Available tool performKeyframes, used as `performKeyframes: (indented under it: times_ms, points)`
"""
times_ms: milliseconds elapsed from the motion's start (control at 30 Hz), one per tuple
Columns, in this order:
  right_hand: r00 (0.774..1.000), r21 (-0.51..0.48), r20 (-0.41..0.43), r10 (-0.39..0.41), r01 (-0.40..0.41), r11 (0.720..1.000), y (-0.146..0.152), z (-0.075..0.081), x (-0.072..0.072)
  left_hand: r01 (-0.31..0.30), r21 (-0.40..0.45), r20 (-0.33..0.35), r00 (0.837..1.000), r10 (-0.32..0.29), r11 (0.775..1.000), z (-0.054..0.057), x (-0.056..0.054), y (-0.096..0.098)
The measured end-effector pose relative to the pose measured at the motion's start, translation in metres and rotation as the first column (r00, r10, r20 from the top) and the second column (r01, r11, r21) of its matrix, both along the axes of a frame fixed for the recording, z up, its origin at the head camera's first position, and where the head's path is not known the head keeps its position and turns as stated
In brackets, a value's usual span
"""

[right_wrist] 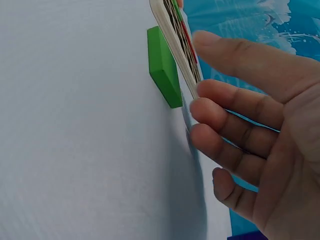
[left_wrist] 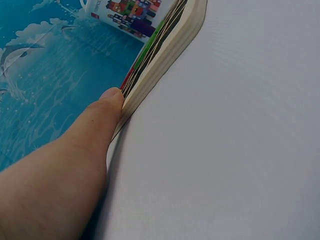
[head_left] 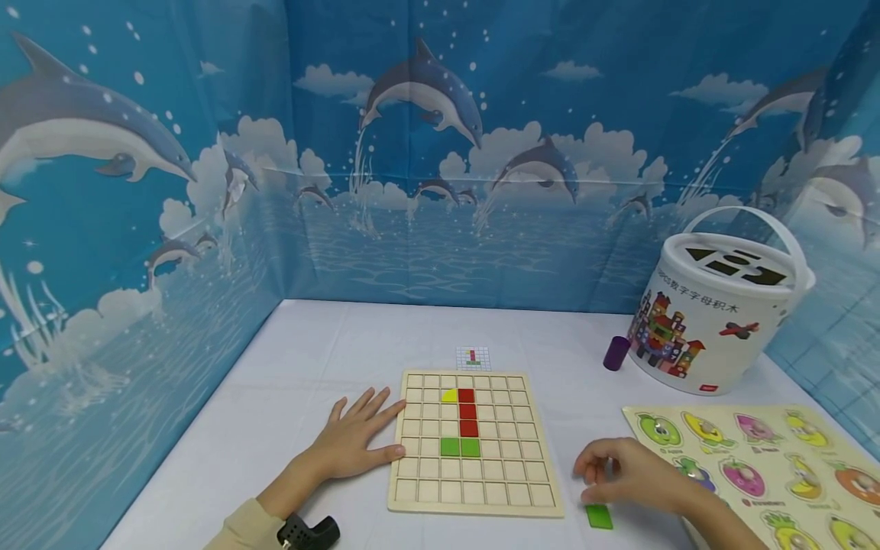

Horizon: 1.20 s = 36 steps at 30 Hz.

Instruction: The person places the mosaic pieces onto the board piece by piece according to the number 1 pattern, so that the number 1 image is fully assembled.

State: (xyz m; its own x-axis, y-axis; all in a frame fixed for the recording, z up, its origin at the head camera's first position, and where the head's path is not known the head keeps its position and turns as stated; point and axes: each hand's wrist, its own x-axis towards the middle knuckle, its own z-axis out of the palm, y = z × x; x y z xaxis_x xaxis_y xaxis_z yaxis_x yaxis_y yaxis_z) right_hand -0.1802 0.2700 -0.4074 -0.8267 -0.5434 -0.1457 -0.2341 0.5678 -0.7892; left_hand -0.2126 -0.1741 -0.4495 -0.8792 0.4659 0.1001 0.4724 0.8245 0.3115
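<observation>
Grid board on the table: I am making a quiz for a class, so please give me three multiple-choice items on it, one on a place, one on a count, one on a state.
1. Where does the loose green block lie?
A. on the table right of the grid board
B. inside the bucket
C. on the fruit puzzle

2. How many red blocks sit in the board?
A. one
B. three
C. five

3. What does the left hand do?
A. lifts a block
B. rests flat at the board's edge
C. makes a fist

Answers: 1 A, it lies on the cloth near the right hand. 2 B, three stacked in a column. 3 B, fingers straight, thumb against the edge.
</observation>
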Motion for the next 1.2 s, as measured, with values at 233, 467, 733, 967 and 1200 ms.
performKeyframes:
  times_ms: [233, 467, 733, 967, 1200]
  points:
    - [0.998, 0.014, 0.04, 0.038, -0.039, 0.999, 0.0042, 0.0009, 0.0007, 0.003, 0.001, 0.0, 1.0, -0.003, 1.0, 0.0004, -0.0003, 0.0001]
    - [0.995, 0.047, 0.066, 0.073, -0.076, 0.996, 0.004, 0.0029, 0.0022, -0.001, -0.006, -0.001, 1.0, 0.001, 1.0, 0.0002, -0.0019, 0.0006]
    - [0.994, 0.064, 0.058, 0.089, -0.093, 0.994, 0.0045, 0.0033, 0.0034, -0.007, -0.008, 0.008, 1.0, 0.008, 1.0, 0.0008, -0.0011, 0.0012]
    - [0.995, 0.047, 0.031, 0.095, -0.096, 0.994, 0.0032, 0.0013, 0.0047, -0.006, -0.001, 0.014, 1.0, 0.006, 1.0, 0.0015, 0.0002, 0.0004]
    - [0.994, 0.02, 0.016, 0.106, -0.106, 0.994, 0.0034, -0.0012, 0.0052, -0.003, -0.003, 0.012, 1.0, 0.003, 1.0, 0.0007, 0.0, 0.0001]
